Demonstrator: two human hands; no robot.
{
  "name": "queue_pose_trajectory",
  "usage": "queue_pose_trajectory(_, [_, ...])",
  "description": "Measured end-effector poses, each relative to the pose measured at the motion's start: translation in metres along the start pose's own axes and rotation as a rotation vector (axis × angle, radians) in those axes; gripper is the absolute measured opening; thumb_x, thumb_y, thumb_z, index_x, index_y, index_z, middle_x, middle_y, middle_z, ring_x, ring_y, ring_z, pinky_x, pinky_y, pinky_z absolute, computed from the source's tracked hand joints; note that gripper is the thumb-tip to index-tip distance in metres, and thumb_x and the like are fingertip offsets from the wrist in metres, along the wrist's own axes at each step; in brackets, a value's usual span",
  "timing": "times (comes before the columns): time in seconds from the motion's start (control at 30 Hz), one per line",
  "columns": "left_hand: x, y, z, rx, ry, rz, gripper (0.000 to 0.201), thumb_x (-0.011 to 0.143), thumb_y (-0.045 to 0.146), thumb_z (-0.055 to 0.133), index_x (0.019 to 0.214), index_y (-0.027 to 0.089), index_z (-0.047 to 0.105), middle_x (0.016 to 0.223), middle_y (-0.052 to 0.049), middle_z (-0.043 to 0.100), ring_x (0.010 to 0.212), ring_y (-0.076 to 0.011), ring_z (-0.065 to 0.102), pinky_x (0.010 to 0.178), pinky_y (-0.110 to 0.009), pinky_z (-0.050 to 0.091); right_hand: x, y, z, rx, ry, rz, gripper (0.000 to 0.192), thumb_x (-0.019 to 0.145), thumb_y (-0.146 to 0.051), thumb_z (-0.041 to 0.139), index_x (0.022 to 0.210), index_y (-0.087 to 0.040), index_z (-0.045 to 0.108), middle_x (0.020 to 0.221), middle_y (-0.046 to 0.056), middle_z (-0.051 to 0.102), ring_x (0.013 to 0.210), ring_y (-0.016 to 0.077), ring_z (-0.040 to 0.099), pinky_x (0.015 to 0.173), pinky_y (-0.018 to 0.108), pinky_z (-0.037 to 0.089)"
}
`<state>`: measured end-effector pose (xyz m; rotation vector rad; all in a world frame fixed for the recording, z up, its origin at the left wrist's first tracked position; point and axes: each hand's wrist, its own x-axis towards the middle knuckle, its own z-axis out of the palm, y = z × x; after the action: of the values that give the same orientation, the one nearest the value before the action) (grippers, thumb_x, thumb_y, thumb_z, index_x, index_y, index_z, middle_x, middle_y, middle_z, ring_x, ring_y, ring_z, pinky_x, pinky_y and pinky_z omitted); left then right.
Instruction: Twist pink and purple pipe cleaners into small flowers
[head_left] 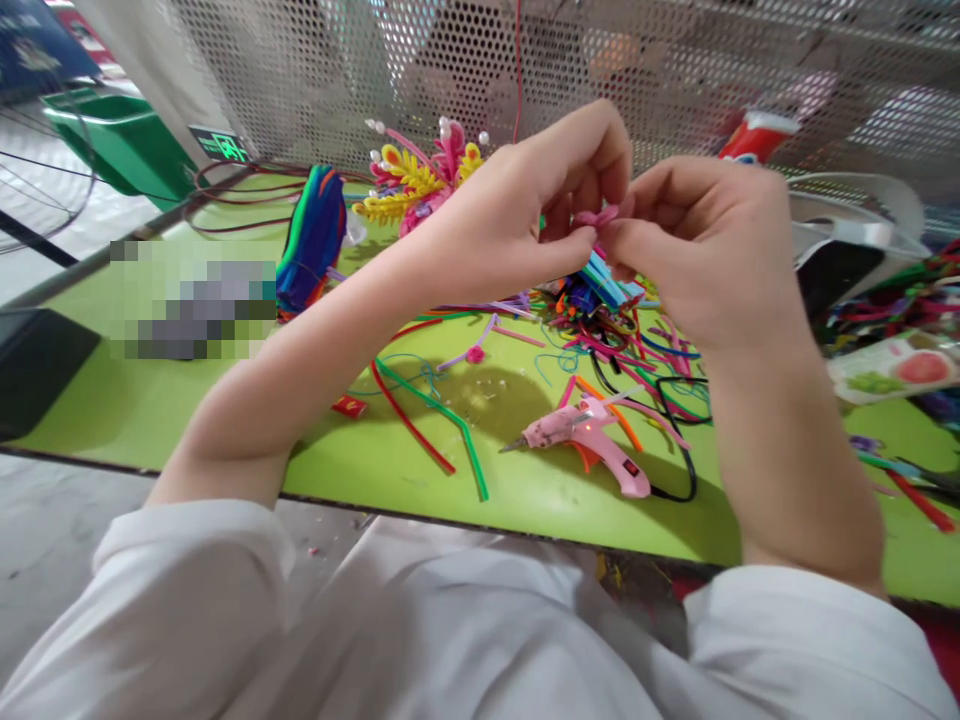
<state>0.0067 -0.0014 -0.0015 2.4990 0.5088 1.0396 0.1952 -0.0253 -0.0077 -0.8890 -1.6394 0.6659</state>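
Both my hands are raised over the green table, fingertips close together. Between them is a small piece of pink pipe cleaner (596, 216), bent into a loop or folded shape. My left hand (555, 205) pinches it from the left with thumb and fingers. My right hand (697, 240) pinches at its right end, thumb against forefinger; the fingers partly hide it. Below, a pink hot glue gun (589, 435) lies on its side on the table, nozzle pointing left. Behind my left wrist stands a pipe-cleaner flower piece (424, 175) in pink and yellow with white beads.
The green table (405, 470) carries loose pipe cleaners (435, 410), a blue-and-green bundle (311, 240), a tangled pile (600, 310) and a printed carton (896, 368). The glue gun's black cord (686, 455) curls rightward. A perforated metal panel (330, 80) rises behind; a green bin (120, 140) stands far left.
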Motion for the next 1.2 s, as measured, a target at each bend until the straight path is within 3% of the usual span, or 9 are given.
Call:
queue_pose_trajectory(0.17, [0.001,-0.006,0.000,-0.088,-0.013,0.073,0.029,0.096,0.012,0.048,0.122,0.008,0.060,0.107,-0.003,0.064,0.089,-0.0021,0.056,0.079,-0.018,0.044,0.000,-0.008,-0.004,0.028,-0.035,0.123,0.029,0.078,0.010,0.063,0.062,-0.014,0.066,0.051,-0.008,0.060,0.044,0.0013,0.051,0.045,0.013,0.036])
queue_pose_trajectory(0.33, [-0.001,-0.013,-0.004,0.182,-0.052,0.200,0.030,0.099,0.023,0.057,0.124,0.015,0.071,0.095,-0.003,0.069,0.082,-0.0084,0.060,0.076,-0.024,0.048,0.001,-0.014,-0.012,0.046,-0.112,0.291,0.030,0.075,0.007,0.063,0.054,-0.014,0.064,0.046,-0.003,0.055,0.039,0.0041,0.046,0.039,0.018,0.032])
queue_pose_trajectory(0.5, [-0.002,-0.007,-0.002,0.033,0.010,0.105,0.026,0.100,0.028,0.060,0.109,0.006,0.071,0.096,-0.004,0.071,0.082,-0.0045,0.061,0.083,-0.023,0.048,0.003,-0.010,-0.016,0.175,-0.161,0.396,0.025,0.075,-0.005,0.068,0.053,-0.016,0.063,0.046,-0.002,0.052,0.037,0.0039,0.042,0.037,0.020,0.028])
queue_pose_trajectory(0.67, [0.001,-0.006,0.004,-0.257,0.033,-0.067,0.010,0.093,0.019,0.070,0.098,0.011,0.067,0.087,0.001,0.068,0.075,-0.0030,0.062,0.074,-0.019,0.051,0.005,-0.012,-0.013,0.256,-0.139,0.520,0.022,0.070,-0.009,0.068,0.052,-0.017,0.060,0.044,-0.003,0.045,0.039,0.0030,0.036,0.036,0.020,0.025])
queue_pose_trajectory(0.87, [0.003,-0.011,0.006,-0.413,0.116,-0.092,0.013,0.089,0.021,0.075,0.098,0.014,0.068,0.089,0.000,0.069,0.071,-0.0063,0.063,0.057,-0.018,0.054,0.004,-0.020,-0.007,0.402,-0.092,0.617,0.015,0.074,-0.005,0.061,0.062,-0.013,0.058,0.050,-0.006,0.041,0.040,-0.0004,0.033,0.036,0.012,0.023])
queue_pose_trajectory(1.03, [0.003,-0.012,0.000,-0.468,0.030,-0.173,0.027,0.091,0.037,0.078,0.102,0.016,0.067,0.089,-0.003,0.070,0.080,-0.0116,0.069,0.066,-0.023,0.057,0.003,-0.014,-0.005,0.245,-0.073,0.454,0.029,0.080,-0.010,0.065,0.055,-0.016,0.052,0.049,-0.005,0.045,0.036,0.0011,0.035,0.035,0.016,0.025])
queue_pose_trajectory(1.2, [0.003,-0.016,-0.003,-0.439,-0.045,-0.185,0.018,0.095,0.026,0.072,0.104,0.011,0.066,0.084,-0.002,0.071,0.075,-0.0101,0.070,0.074,-0.026,0.059,-0.002,-0.012,-0.003,-0.013,-0.016,0.262,0.025,0.080,-0.004,0.072,0.058,-0.014,0.063,0.044,-0.005,0.056,0.036,0.0033,0.047,0.036,0.012,0.026])
